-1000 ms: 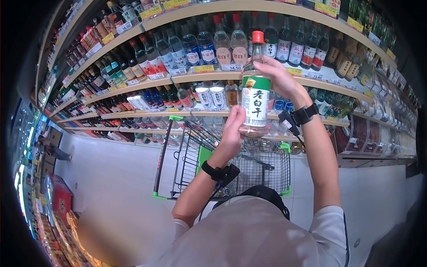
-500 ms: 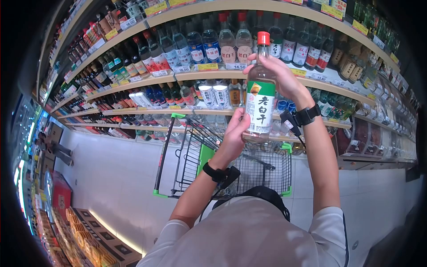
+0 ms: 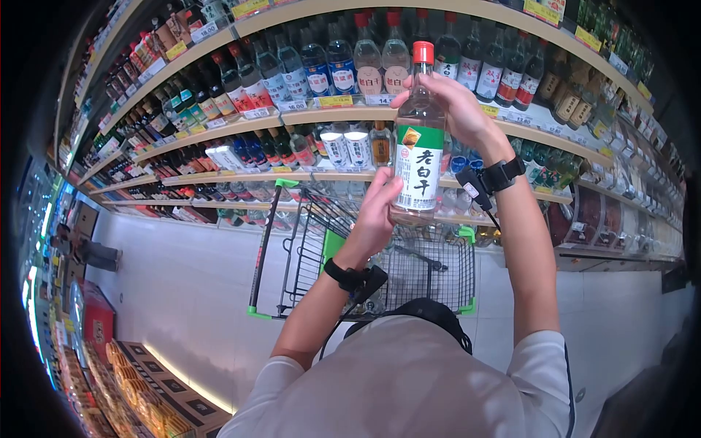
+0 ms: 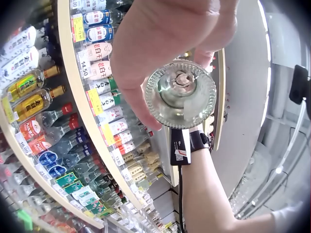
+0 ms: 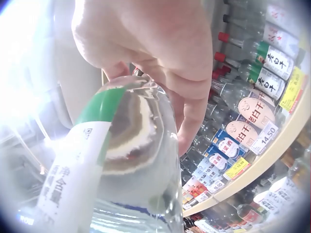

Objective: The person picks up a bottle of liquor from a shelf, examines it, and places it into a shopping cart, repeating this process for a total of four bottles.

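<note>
A clear glass liquor bottle [image 3: 418, 164] with a red cap and a green-and-white label is held nearly upright before the shelves, label toward the head camera. Around its neck and shoulder, my right hand [image 3: 460, 106] grips from the right side. My left hand [image 3: 376, 215] holds the lower part from the left, thumb beside the label. In the left wrist view, the ridged round base of the bottle [image 4: 181, 93] faces the camera, with fingers of the left hand [image 4: 160, 48] about it. The right wrist view has the right hand [image 5: 150, 43] over the bottle's shoulder.
Curved shelves [image 3: 328, 117] packed with liquor bottles and price tags span the front. Below the hands stands a wire shopping cart [image 3: 431, 266] with green corners, some bottles in it. Packaged goods [image 3: 142, 387] sit at lower left; a person [image 3: 98, 254] is farther off.
The bottle and both hands shifted slightly right and down, then back left and up in the head view. Both hands keep their grip. A blurred patch at lower left is gone.
</note>
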A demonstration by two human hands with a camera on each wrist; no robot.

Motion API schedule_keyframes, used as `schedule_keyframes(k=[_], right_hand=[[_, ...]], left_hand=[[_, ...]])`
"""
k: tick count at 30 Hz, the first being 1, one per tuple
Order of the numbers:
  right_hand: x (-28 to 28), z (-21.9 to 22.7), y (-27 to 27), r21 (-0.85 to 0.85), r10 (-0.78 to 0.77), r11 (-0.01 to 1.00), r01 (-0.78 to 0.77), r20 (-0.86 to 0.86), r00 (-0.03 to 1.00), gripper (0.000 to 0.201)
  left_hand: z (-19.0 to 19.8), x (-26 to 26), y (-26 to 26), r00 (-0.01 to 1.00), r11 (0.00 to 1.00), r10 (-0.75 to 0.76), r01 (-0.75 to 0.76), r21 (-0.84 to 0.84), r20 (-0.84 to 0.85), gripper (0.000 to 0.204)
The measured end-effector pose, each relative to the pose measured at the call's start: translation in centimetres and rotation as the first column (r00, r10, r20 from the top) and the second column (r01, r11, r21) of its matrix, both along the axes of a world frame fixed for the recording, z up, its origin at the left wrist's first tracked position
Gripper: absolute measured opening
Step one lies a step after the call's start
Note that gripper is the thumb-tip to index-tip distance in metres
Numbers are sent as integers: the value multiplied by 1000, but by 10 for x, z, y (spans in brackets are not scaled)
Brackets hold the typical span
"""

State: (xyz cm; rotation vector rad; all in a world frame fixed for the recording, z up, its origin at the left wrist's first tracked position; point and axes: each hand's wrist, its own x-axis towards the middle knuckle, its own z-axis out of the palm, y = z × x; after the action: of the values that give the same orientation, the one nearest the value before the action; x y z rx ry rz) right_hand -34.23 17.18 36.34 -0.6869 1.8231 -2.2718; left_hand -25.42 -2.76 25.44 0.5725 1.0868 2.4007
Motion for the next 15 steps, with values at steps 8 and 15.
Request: schedule_keyframes(k=[8,15], right_hand=[[9,7,7,-9,10,1000,-10,-4,1000,35],[17,11,16,-49,-13,999,13,1,1000,39]], left_hand=[[6,3,3,999,999,-37,37,34,-1,32],[1,-1,14,999,999,33,-33,10,-6,25]])
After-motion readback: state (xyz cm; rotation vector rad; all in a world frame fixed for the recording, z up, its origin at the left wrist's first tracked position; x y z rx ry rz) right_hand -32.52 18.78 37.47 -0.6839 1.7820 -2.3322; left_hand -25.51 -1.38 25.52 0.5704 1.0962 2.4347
